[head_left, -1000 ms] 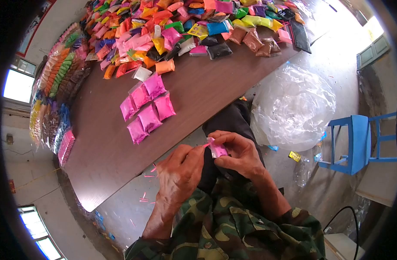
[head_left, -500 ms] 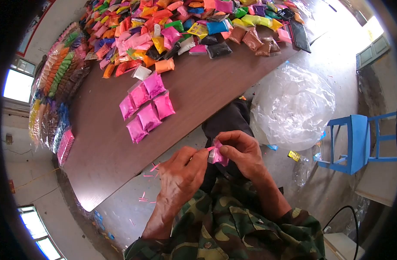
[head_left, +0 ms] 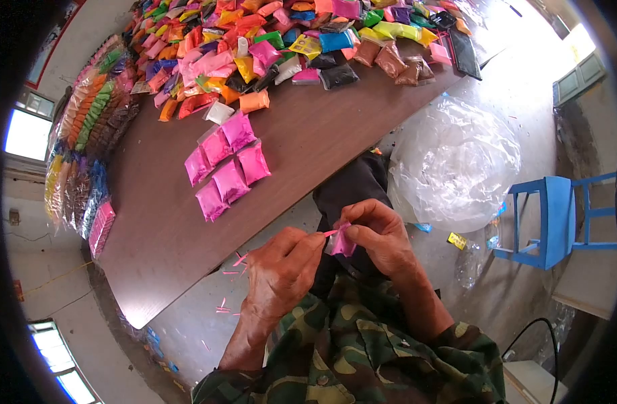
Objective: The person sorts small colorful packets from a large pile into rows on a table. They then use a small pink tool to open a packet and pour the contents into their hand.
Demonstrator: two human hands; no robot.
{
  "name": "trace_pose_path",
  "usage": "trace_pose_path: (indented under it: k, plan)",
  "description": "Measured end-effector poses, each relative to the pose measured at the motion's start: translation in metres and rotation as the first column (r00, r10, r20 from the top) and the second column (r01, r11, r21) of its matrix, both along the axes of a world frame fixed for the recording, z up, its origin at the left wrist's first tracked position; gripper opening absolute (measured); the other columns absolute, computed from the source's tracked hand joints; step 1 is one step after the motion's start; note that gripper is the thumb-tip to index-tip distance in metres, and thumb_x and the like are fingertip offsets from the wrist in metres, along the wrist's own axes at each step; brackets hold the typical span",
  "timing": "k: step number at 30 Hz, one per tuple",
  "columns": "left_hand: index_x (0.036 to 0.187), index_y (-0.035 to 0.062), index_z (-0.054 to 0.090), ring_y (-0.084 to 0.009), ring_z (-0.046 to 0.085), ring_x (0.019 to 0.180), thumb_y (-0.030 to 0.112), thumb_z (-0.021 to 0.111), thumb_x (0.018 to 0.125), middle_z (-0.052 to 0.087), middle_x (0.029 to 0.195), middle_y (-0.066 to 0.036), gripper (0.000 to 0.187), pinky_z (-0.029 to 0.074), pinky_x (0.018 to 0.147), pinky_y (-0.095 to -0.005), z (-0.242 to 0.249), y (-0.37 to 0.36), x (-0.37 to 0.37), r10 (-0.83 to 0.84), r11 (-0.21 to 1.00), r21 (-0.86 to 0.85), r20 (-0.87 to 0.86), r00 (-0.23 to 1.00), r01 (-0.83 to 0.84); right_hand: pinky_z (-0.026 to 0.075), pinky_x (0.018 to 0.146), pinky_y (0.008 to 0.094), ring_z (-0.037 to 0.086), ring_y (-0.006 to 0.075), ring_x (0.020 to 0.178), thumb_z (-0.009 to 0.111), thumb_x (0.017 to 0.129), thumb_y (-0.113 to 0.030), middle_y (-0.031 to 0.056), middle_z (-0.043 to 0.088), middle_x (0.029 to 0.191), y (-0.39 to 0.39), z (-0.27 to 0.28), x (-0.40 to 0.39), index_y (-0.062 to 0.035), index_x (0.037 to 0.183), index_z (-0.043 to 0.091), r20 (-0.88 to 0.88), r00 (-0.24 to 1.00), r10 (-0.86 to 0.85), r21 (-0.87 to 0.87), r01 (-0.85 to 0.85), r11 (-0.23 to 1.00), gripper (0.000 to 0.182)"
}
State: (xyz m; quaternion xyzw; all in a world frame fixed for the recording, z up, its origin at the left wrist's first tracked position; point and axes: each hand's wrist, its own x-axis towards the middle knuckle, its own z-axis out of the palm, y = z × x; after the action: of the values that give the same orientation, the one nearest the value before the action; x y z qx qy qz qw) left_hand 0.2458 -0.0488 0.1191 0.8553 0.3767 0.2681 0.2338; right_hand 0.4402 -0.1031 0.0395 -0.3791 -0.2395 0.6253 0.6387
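Observation:
Over my lap, my right hand (head_left: 381,237) pinches a small pink plastic packet (head_left: 343,245) between thumb and forefinger. My left hand (head_left: 285,264) is closed, with its thumb and fingertip gripping a thin pink strip (head_left: 330,233) at the packet's upper left edge. Several filled pink packets (head_left: 232,182) lie in two close rows on the brown table (head_left: 322,158), beyond my left hand. A white packet (head_left: 220,112) and an orange one (head_left: 255,102) rest just behind those rows.
A large heap of colourful packets (head_left: 218,64) covers the table's far side. Bagged packets (head_left: 93,114) stand at the left, near a pink box (head_left: 102,229). A big clear plastic bag (head_left: 456,165) and a blue chair (head_left: 554,222) are on the right. Pink scraps (head_left: 222,306) litter the floor.
The pink packet has turned a little in my right hand's fingers, and its pink face shows more. My left hand keeps its pinch on the strip, nearly in place.

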Motion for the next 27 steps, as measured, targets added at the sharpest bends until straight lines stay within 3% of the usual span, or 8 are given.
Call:
trace_pose_path:
  k: [9, 12, 19, 27]
  plan:
    - [0.108, 0.0094, 0.078, -0.0281, 0.071, 0.077, 0.001, 0.081, 0.082, 0.068, 0.091, -0.009, 0.027, 0.056, 0.062, -0.0402, 0.009, 0.001, -0.002, -0.048, 0.983, 0.161, -0.206, 0.977, 0.082, 0.057, 0.076, 0.0268, 0.068, 0.0097, 0.085, 0.07, 0.097, 0.0, 0.0024, 0.073, 0.097, -0.001, 0.004, 0.003, -0.0016, 0.115, 0.069, 0.064, 0.996, 0.059, -0.041, -0.056, 0.998, 0.017]
    - [0.106, 0.0076, 0.076, -0.021, 0.069, 0.079, 0.005, 0.079, 0.083, 0.063, 0.09, -0.003, 0.024, 0.055, 0.06, -0.0361, 0.008, 0.003, -0.001, -0.082, 0.962, 0.236, -0.23, 0.97, 0.137, 0.057, 0.076, 0.0264, 0.068, 0.0093, 0.085, 0.07, 0.098, -0.001, 0.0026, 0.074, 0.097, 0.0, 0.002, 0.003, -0.0015, 0.114, 0.069, 0.034, 0.996, 0.077, -0.036, -0.076, 0.996, 0.016]
    - [0.107, 0.0075, 0.076, -0.0202, 0.068, 0.079, 0.005, 0.079, 0.082, 0.062, 0.09, -0.003, 0.025, 0.055, 0.059, -0.035, 0.004, 0.003, -0.002, -0.086, 0.958, 0.249, -0.226, 0.97, 0.142, 0.056, 0.073, 0.0255, 0.067, 0.0084, 0.082, 0.072, 0.1, -0.004, 0.0028, 0.074, 0.097, 0.002, 0.004, -0.002, 0.0004, 0.112, 0.071, 0.058, 0.996, 0.069, -0.093, -0.063, 0.994, 0.013]
    - [0.11, 0.0026, 0.074, -0.0207, 0.067, 0.078, 0.002, 0.076, 0.076, 0.061, 0.09, -0.005, 0.034, 0.055, 0.057, -0.0334, 0.001, 0.002, -0.004, -0.095, 0.917, 0.354, -0.249, 0.964, 0.182, 0.057, 0.071, 0.0238, 0.069, 0.0085, 0.082, 0.074, 0.099, -0.003, 0.0065, 0.077, 0.101, 0.003, 0.006, -0.015, 0.0007, 0.11, 0.073, -0.196, 0.98, -0.024, -0.136, -0.003, 0.991, 0.012]
